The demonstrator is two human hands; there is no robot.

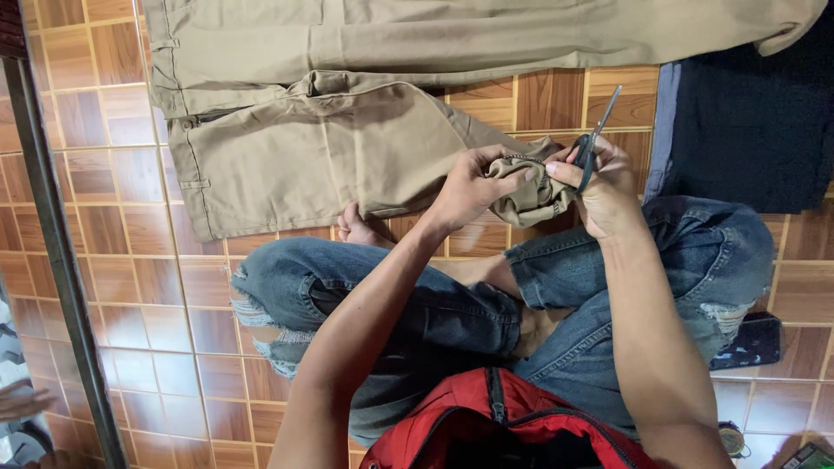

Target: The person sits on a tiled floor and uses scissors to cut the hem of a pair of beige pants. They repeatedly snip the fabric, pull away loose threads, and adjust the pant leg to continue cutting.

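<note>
Khaki trousers [304,139] lie spread on the tiled floor in front of me. One leg's hem end is bunched up between my hands. My left hand [473,184] pinches the gathered khaki cloth [532,193]. My right hand [608,187] holds the same bunch with its fingertips and also grips a pair of dark-handled scissors [593,139], whose blades point up and away from the cloth. I sit cross-legged in torn blue jeans [417,304], with a bare foot showing under the trousers.
A dark blue garment [747,122] lies at the upper right. A dark phone [754,340] rests on the floor by my right knee. A red bag [495,417] sits in my lap. A metal bar [56,252] runs along the left.
</note>
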